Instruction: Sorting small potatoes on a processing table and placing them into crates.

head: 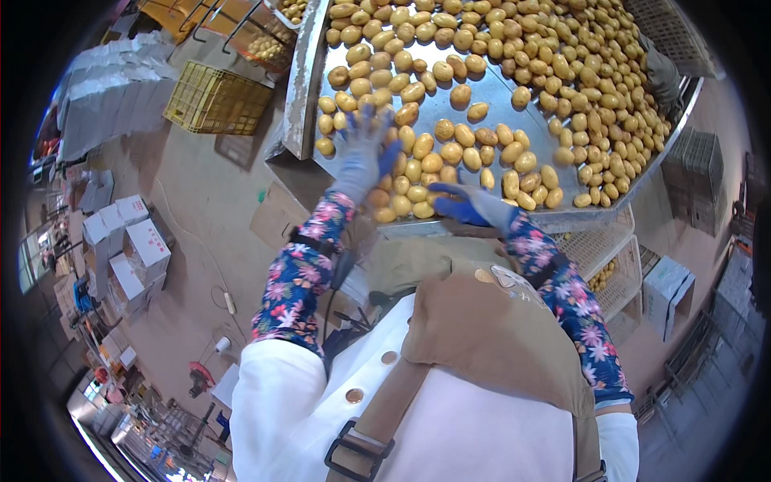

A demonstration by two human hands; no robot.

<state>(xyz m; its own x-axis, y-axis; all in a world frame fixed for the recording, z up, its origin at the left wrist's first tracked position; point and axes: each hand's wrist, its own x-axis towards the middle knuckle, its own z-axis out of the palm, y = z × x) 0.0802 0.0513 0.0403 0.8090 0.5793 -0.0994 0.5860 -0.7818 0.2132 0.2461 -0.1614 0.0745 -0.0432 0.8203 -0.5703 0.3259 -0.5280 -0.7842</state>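
Yellow-skinned potatoes (464, 135) lie loose on a metal sorting table (497, 99) before me. My left hand (364, 150), in a grey and blue coated glove, rests over potatoes near the table's left side with its fingers spread. By the front edge, my right hand (476, 205) wears a matching glove. Its fingers point left and stand apart beside the nearest potatoes, with nothing seen in its grasp. Between the two hands sits a close cluster of potatoes (415, 193). The right palm is partly hidden.
A raised metal side wall (306, 84) bounds the table on the left. Beyond it stands a yellow plastic crate (217, 99). Pale plastic baskets (602, 247) sit below the front right edge. Dark green cloth (662, 72), perhaps a sleeve, shows at the far right. White cartons (129, 247) stand on the floor.
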